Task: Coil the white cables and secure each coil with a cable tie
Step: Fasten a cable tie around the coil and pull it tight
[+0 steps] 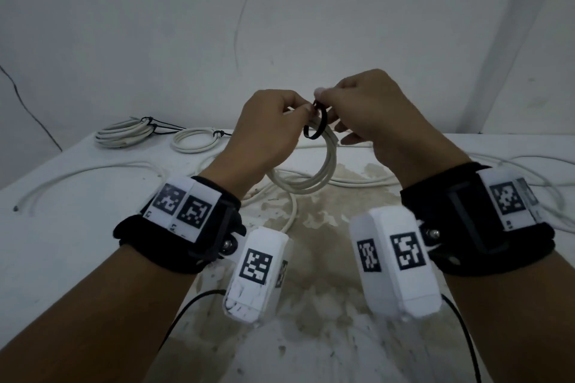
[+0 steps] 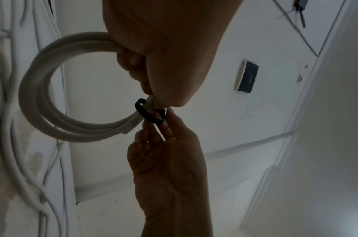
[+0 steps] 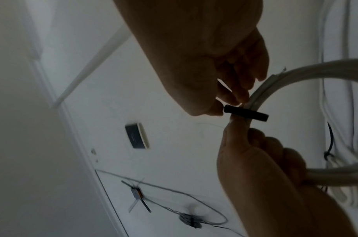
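You're in a bare, makeshift workroom: plain white walls (image 1: 124,25) with thin wires running over them. A stained white worktop (image 1: 311,305) fills the space before you. Two tied cable coils (image 1: 124,132) lie at its far left corner, loose white cables (image 1: 77,176) across it.

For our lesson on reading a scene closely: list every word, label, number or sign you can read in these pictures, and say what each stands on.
No word or number is readable.
Square black-and-white coded markers, patterns rather than letters: on the white blocks of the left wristband and on the white housing by the right wrist.
Faint line of print on the dark box on the wall: too small and blurred to read.
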Demonstrator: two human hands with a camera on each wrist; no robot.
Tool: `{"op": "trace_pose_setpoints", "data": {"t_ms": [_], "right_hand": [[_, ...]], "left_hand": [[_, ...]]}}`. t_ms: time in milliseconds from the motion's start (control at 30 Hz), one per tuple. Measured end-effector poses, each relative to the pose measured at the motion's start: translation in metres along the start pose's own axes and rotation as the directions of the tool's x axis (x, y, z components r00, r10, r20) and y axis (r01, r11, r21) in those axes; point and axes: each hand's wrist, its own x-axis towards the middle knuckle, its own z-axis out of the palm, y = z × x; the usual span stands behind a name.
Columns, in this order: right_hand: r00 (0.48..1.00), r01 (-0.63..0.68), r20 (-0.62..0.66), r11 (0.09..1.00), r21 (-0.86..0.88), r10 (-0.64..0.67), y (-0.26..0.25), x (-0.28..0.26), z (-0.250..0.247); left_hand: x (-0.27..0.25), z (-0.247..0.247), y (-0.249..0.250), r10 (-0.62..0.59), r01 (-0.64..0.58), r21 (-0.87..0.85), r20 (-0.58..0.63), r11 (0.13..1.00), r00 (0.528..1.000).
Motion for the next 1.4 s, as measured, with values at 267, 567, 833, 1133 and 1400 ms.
{"op": "trace_pose_setpoints", "data": {"t_ms": [267,567,833,1133,1400], "right_hand": [[0.974,-0.223,0.112,0.908,0.354,0.196,-0.007,-0.008,-0.017],[0.988,-0.145,0.091,0.929,0.34,0.121,0.002,-0.001,-0.02],[0.972,0.23,-0.036,0.972,-0.046,-0.231,0.0,0.004,-0.013],[0.963,0.219,-0.123,0.961,-0.171,-0.241,0.005,0.013,-0.015],[0.999,-0.031,0.019,0.954,0.298,0.027,0.01,0.005,-0.016]], "left_hand": [[-0.005,-0.003,0.012,0.062,-0.059,-0.026,0.104,0.998,0.993],[-0.009,0.005,0.011,-0.044,0.074,-0.175,0.169,0.982,0.985],[-0.009,0.005,0.012,-0.203,0.278,-0.415,0.217,0.866,0.955],[-0.015,0.008,0.017,-0.136,0.213,-0.454,0.195,0.865,0.971],[-0.014,0.011,0.018,-0.099,0.13,-0.376,0.1,0.918,0.99]]}}
